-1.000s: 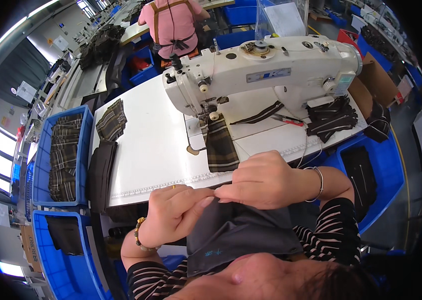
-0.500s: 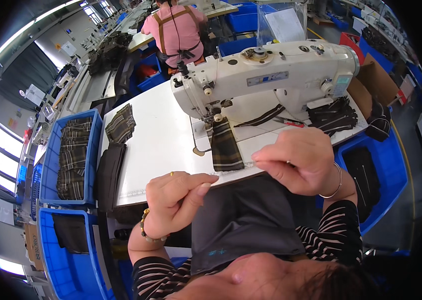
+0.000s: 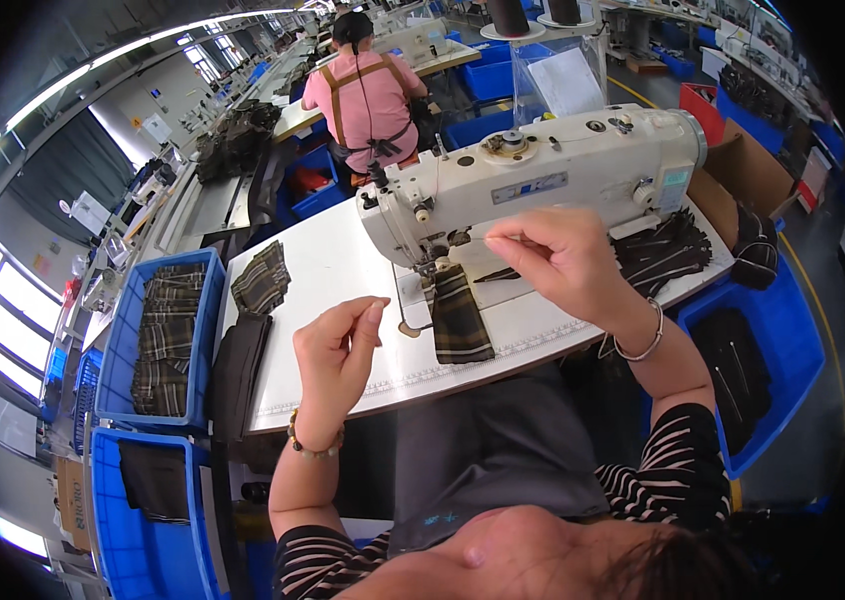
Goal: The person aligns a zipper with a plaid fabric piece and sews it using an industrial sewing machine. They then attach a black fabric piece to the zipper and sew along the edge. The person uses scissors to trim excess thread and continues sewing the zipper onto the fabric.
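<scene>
Pinched at left grip [image 3: 331, 350] and right grip [image 3: 571, 262]; impossible to say on what. Just right of left grip, on bench [image 3: 333, 268]: plaid cloth [image 3: 461, 322]. Probably light, limp; best taken by edge away from right grip.

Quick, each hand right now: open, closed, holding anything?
Left hand: closed in a fingertip pinch; anything held cannot be made out.
Right hand: pinched closed too; whether it holds something fine cannot be told.

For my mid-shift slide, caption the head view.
Left hand and right hand, each in a pinch, before a white sewing machine with plaid fabric at its needle end.
</scene>
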A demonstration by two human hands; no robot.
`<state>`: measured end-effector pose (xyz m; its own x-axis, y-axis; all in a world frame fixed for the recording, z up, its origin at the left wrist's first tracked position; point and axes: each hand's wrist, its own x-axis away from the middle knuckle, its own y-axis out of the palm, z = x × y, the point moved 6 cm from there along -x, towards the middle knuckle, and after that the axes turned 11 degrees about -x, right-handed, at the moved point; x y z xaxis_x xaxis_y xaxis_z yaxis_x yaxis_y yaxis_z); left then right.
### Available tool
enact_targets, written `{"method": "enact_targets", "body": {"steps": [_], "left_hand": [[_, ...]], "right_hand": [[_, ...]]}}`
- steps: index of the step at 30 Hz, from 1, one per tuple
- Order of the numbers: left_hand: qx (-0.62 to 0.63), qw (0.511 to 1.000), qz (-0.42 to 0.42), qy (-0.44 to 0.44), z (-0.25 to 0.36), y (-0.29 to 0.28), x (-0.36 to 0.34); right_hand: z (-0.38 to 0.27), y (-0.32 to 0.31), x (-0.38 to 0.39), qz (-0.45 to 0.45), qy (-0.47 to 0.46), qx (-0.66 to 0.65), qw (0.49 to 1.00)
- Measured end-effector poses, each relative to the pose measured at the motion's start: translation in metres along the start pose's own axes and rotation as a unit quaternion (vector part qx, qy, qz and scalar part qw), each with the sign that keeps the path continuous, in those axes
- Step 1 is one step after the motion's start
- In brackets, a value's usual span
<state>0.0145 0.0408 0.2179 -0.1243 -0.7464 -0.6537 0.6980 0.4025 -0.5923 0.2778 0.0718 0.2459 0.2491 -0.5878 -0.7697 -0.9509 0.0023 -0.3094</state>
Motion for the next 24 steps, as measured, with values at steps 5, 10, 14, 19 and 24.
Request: {"method": "enact_targets", "body": {"steps": [5, 10, 14, 19, 24], "left_hand": [[-0.123, 0.992, 0.024, 0.027, -0.024, 0.02, -0.023], [-0.194, 0.974, 0.088, 0.076, -0.051, 0.035, -0.042], [-0.188, 0.973, 0.101, 0.086, -0.051, 0.049, -0.056], [-0.212, 0.964, 0.114, 0.108, -0.054, 0.057, -0.052], [-0.253, 0.948, 0.119, 0.153, -0.063, 0.075, -0.036]], "right_hand": [[0.049, 0.033, -0.027, 0.019, -0.071, 0.055, 0.996], [0.078, 0.062, -0.051, -0.008, -0.061, 0.097, 0.993], [0.087, 0.066, -0.06, -0.041, -0.071, 0.115, 0.99], [0.087, 0.058, -0.045, -0.08, -0.094, 0.075, 0.989], [0.113, 0.063, -0.007, -0.078, -0.024, 0.055, 0.995]]}}
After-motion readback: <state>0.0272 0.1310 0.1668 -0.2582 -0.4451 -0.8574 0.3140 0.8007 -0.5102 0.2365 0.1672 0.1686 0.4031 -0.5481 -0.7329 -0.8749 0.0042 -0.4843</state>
